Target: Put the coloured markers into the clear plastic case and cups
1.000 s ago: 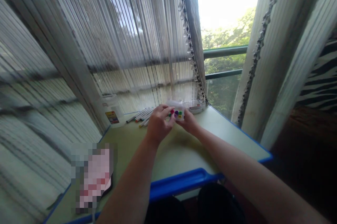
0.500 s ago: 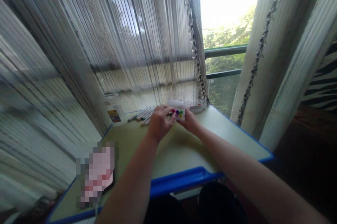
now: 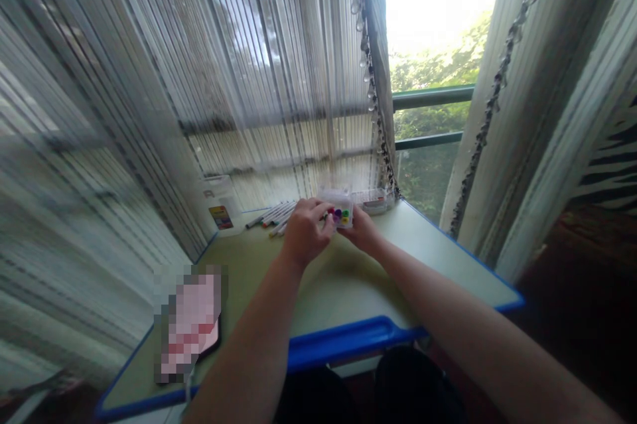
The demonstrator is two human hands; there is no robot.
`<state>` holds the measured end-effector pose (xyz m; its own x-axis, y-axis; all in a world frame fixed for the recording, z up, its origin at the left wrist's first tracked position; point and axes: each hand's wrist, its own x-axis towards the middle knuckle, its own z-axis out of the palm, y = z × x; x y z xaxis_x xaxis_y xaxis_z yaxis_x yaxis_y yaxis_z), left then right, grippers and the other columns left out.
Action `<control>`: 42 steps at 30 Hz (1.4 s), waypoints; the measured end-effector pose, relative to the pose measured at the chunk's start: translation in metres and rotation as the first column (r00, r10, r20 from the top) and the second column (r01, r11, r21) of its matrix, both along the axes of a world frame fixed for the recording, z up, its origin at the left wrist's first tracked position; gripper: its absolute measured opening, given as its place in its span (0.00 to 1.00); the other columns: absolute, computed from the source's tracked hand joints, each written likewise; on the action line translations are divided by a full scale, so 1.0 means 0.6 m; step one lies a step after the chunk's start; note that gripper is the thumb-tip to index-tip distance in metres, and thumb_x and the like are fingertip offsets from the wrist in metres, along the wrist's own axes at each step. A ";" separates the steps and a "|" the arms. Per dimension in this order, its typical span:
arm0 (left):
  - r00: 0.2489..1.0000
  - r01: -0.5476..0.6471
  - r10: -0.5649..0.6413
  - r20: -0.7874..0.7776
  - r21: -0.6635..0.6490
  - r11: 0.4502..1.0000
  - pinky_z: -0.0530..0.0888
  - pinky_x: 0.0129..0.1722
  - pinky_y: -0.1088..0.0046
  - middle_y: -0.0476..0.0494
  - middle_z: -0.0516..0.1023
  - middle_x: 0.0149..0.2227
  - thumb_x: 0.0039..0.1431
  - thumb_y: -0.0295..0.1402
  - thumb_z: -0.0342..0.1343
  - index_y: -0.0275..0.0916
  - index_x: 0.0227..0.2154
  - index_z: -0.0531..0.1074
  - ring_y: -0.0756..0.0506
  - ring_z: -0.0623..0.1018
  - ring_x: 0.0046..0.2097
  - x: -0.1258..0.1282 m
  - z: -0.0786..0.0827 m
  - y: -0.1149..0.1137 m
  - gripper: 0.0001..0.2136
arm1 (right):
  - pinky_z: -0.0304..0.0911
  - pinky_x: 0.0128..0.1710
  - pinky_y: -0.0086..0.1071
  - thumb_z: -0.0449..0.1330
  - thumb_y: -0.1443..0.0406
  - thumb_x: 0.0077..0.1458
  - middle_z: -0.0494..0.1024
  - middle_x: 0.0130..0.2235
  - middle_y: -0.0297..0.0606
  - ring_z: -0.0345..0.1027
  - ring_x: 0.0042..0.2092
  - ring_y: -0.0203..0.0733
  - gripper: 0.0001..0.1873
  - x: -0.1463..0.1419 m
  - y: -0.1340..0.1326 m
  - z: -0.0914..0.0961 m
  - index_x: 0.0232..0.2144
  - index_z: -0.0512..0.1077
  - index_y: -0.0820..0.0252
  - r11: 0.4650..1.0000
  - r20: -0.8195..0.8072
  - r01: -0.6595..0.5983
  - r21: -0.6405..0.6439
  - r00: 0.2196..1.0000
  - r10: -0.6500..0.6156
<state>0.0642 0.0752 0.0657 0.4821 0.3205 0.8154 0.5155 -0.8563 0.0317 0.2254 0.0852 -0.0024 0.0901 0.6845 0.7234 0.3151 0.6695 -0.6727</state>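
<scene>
Right hand (image 3: pixel 362 230) grasping small clear box (image 3: pixel 343 199), over far part of table (image 3: pixel 338 288); colored round ends (image 3: pixel 345 214) visible inside. Left hand (image 3: pixel 306 231) curled at box's left side, can't tell if pinching anything. Loose markers (image 3: pixel 279 212) left of it, clear container (image 3: pixel 219 202) farther left.

A clear box (image 3: pixel 334 196) of small coloured pieces (image 3: pixel 339 213) is held in the right hand (image 3: pixel 359 229) over a blue-edged table (image 3: pixel 261 271), its near side met by the left hand's (image 3: pixel 308 230) fingers. Pens (image 3: pixel 271 215) are spread just beside, near a labelled container (image 3: pixel 226 212); daylight is filtered by striped curtains (image 3: pixel 279 92).
</scene>
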 end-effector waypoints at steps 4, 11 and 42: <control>1.000 -0.010 0.010 0.000 -0.009 1.000 0.71 0.42 0.65 0.43 0.75 0.35 0.55 0.28 0.51 0.37 0.37 0.76 0.44 0.71 0.39 -0.001 0.000 0.001 0.09 | 0.67 0.39 0.35 0.62 0.69 0.41 0.75 0.40 0.39 0.70 0.40 0.43 0.23 0.000 0.003 -0.002 0.43 0.67 0.59 0.999 -0.021 -0.049 0.008 0.999 0.049; 1.000 -0.016 0.016 0.017 -0.012 1.000 0.71 0.43 0.66 0.43 0.75 0.36 0.55 0.28 0.50 0.38 0.39 0.75 0.44 0.71 0.40 0.000 -0.001 0.000 0.12 | 0.68 0.38 0.34 0.62 0.68 0.40 0.75 0.42 0.40 0.70 0.42 0.44 0.25 0.000 0.007 -0.006 0.44 0.67 0.57 0.999 -0.034 -0.052 -0.013 0.998 0.052; 0.997 -0.059 0.060 -0.044 0.028 0.998 0.70 0.44 0.62 0.41 0.71 0.40 0.54 0.31 0.54 0.38 0.37 0.75 0.43 0.69 0.42 0.013 -0.001 -0.016 0.09 | 0.69 0.38 0.34 0.61 0.68 0.43 0.76 0.41 0.40 0.71 0.39 0.41 0.22 0.000 0.004 -0.004 0.45 0.68 0.59 0.999 0.026 -0.044 0.030 0.999 0.043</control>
<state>0.0718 0.0653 0.0651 0.4989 0.3286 0.8019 0.5663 -0.8241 -0.0146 0.2255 0.0876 -0.0048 0.0417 0.6652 0.7455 0.3020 0.7029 -0.6440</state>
